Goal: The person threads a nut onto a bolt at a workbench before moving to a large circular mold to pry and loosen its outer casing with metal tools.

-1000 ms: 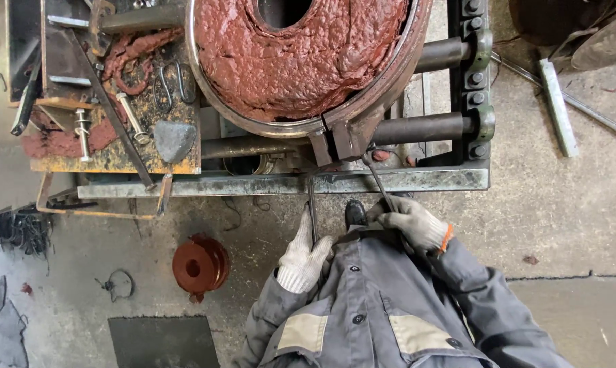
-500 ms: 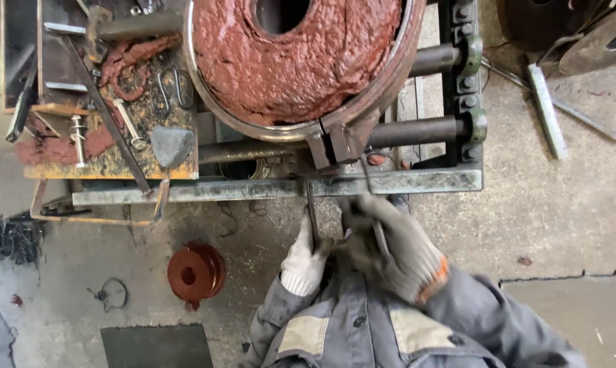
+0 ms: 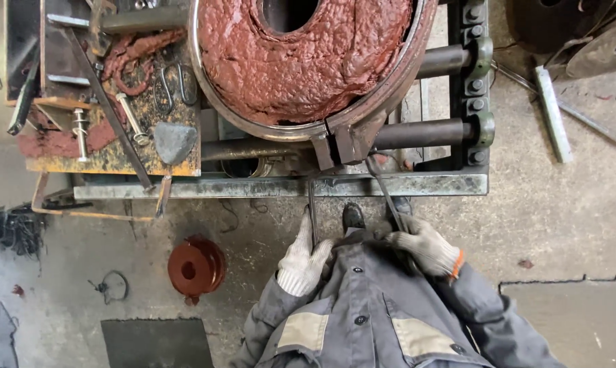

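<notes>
Large round steel ring [image 3: 417,61] packed with lumpy red-brown paste, lying on a steel frame [image 3: 280,185] at far centre. Two thin dark metal rods run from its near clamp toward the person. Left hand [image 3: 302,259] grips the left rod [image 3: 312,208]; right hand [image 3: 423,247] grips the right rod [image 3: 384,191]. Both hands gloved.

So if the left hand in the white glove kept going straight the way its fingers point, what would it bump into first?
The left hand points up along the thin dark rod it grips. Going straight on, it would probably meet the grey steel beam of the machine frame first, though depth is hard to judge from above.
</notes>
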